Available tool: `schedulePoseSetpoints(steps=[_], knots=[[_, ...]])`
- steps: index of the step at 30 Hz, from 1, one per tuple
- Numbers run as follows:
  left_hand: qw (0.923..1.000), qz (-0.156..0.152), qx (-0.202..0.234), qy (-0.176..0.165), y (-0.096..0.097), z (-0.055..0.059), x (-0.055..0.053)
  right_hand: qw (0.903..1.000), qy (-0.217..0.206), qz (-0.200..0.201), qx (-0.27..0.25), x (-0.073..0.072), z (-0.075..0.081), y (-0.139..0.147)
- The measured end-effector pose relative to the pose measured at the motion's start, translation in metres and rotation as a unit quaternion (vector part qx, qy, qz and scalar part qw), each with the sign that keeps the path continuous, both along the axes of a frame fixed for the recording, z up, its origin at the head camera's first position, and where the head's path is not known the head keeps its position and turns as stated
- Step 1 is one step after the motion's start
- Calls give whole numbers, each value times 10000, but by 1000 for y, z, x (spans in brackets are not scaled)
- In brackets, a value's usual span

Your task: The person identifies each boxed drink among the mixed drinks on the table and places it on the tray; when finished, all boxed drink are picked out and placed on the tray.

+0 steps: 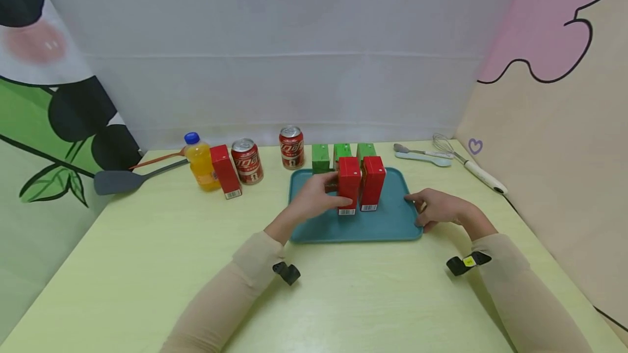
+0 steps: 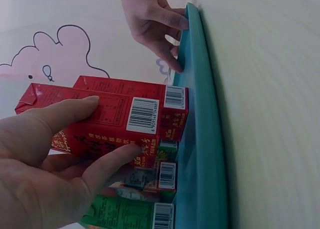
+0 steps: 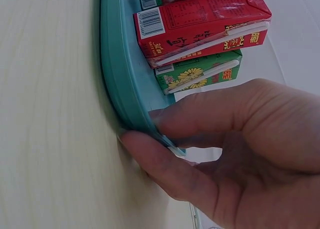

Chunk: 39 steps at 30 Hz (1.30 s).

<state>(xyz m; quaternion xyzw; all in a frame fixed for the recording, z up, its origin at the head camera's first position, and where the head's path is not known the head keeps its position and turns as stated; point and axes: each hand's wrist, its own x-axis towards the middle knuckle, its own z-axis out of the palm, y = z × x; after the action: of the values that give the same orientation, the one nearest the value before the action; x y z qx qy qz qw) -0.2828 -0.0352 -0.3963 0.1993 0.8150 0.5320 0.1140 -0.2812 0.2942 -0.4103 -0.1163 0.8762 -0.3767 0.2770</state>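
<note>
My left hand point(image 1: 314, 198) grips a red drink carton point(image 1: 349, 178), thumb on one side and fingers on the other. The carton is upright over the blue-green tray point(image 1: 314, 230); whether its base touches the tray I cannot tell. Just right of it a second red carton point(image 1: 373, 181) stands on the tray. Behind them are three green drink cartons point(image 1: 321, 157) in a row, partly hidden by the red ones and my hand. At the tray's right edge my right hand point(image 1: 441, 208) pinches the rim between thumb and fingers, as the right wrist view shows.
Left of the tray stand a cola can point(image 1: 291, 148), another can point(image 1: 247, 162), a third red carton point(image 1: 226, 173) and an orange juice bottle point(image 1: 200, 165). A grey spatula point(image 1: 118, 182) lies far left. A whisk point(image 1: 483, 176) and small utensils point(image 1: 424, 158) lie back right, near the wall.
</note>
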Motion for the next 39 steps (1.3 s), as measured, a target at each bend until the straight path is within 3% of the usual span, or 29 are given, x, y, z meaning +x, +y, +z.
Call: schedulePoseSetpoints(steps=[8,16,21,24,31,39], knots=[[9996,114,-47,-268,10,-6,-2,10000,-41,-16,-24,0,1,0],[9990,256,-295,-227,13,-17,-3,10000,-72,-17,-64,0,0,1],[9991,283,-207,-248,14,-22,-4,10000,-74,-24,-51,0,0,0],[9988,318,-318,-192,13,-22,-4,10000,-51,-16,-10,0,1,-1],[9935,242,-1111,29,10,-23,-5,10000,7,-5,43,2,2,-2],[9943,62,-1041,232,7,-25,-7,10000,-7,-15,17,1,1,-1]])
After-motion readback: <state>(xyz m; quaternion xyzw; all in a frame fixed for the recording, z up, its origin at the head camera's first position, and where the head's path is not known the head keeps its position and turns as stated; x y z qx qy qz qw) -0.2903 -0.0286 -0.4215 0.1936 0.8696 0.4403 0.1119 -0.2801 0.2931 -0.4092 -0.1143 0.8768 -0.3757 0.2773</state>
